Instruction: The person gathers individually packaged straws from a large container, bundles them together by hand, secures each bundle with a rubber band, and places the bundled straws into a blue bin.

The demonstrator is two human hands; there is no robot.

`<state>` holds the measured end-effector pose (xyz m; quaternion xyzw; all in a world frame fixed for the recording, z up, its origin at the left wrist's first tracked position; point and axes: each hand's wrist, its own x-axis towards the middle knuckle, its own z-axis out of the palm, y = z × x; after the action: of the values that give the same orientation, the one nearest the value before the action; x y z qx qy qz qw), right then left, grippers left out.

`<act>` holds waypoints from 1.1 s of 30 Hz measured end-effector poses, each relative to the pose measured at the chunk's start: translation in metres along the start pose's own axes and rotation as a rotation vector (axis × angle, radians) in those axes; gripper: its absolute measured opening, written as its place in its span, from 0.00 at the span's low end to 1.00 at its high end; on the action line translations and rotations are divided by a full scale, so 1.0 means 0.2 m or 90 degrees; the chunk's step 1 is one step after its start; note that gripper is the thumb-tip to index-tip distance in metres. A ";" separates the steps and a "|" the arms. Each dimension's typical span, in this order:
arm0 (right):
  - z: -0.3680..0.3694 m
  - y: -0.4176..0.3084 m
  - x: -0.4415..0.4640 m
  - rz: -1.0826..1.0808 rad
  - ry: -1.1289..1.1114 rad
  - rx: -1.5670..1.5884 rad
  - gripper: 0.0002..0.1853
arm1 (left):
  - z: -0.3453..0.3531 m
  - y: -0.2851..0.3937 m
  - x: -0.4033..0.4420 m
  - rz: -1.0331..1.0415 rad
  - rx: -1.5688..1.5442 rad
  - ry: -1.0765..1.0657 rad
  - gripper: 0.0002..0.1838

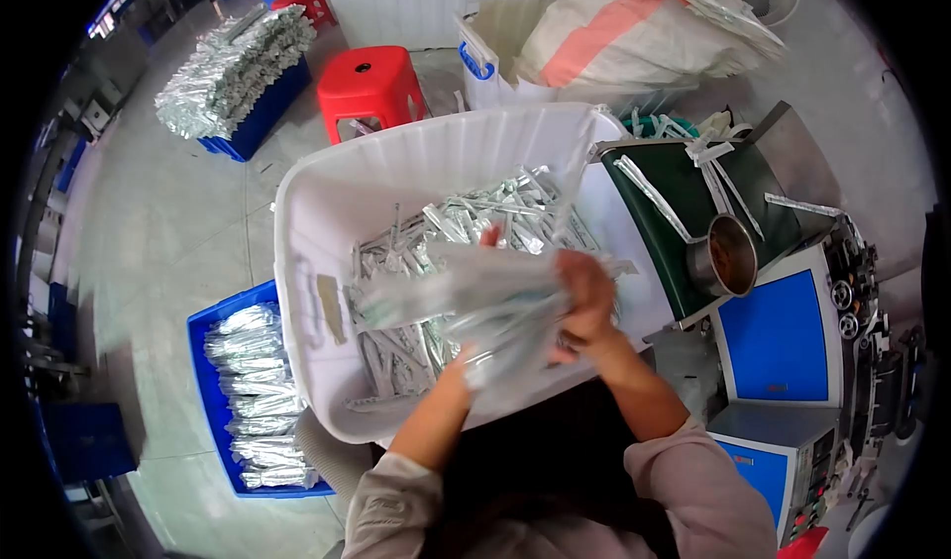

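A blurred bundle of long, thin silver-white wrapped packets [505,311] is held between my two hands above a large white plastic tub [307,198]. My right hand [586,297] is closed round the bundle's right side. Most of my left hand [490,236] is hidden by the bundle, with fingertips showing at its far edge; it supports the packets from the left and below. Many loose packets [495,207] of the same kind lie jumbled in the tub underneath.
A blue crate [196,361] of stacked packets stands left of the tub; another blue crate [263,113] is piled high behind. A red stool [369,89] and woven sack [614,34] sit beyond. At right, a green conveyor belt [649,232] carries a metal pot [728,255] and stray packets.
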<state>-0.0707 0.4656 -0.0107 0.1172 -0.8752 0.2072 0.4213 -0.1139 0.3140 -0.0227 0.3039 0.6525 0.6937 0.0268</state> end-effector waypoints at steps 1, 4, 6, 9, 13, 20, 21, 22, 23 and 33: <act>0.00 -0.09 0.03 0.002 -0.005 0.050 0.24 | 0.06 0.02 0.04 0.015 -0.129 0.021 0.55; -0.01 -0.20 0.08 0.068 -0.073 0.034 0.33 | 0.05 0.11 0.04 -0.070 -0.210 -0.007 0.37; -0.01 -0.22 0.12 0.114 -0.130 0.192 0.42 | -0.02 0.17 0.02 -0.176 -0.307 0.160 0.26; -0.01 -0.26 0.17 0.195 -0.331 0.465 0.54 | -0.18 0.26 0.05 -0.204 -0.470 0.187 0.20; -0.04 -0.39 0.20 0.265 -0.567 0.481 0.52 | -0.39 0.29 0.03 -0.266 -0.636 0.131 0.20; -0.08 -0.92 -0.41 0.431 -0.455 0.651 0.40 | -0.48 0.10 -0.45 -0.472 -0.711 -0.084 0.27; -0.11 -0.93 -0.49 0.406 -0.478 0.692 0.39 | -0.42 0.12 -0.56 -0.476 -0.694 -0.045 0.30; -0.13 -0.92 -0.54 0.383 -0.502 0.733 0.38 | -0.36 0.16 -0.62 -0.478 -0.686 0.022 0.33; -0.14 -0.86 -0.47 0.441 -0.420 0.688 0.36 | -0.33 0.13 -0.64 -0.499 -0.738 0.043 0.34; -0.07 -0.21 0.19 0.603 0.096 0.402 0.18 | -0.26 0.14 -0.67 -0.494 -0.854 -0.059 0.45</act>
<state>-0.0691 0.4338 0.0378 -0.1824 -0.6953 0.6325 0.2886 -0.0199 0.2051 -0.0467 0.0009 0.1508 0.8680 0.4731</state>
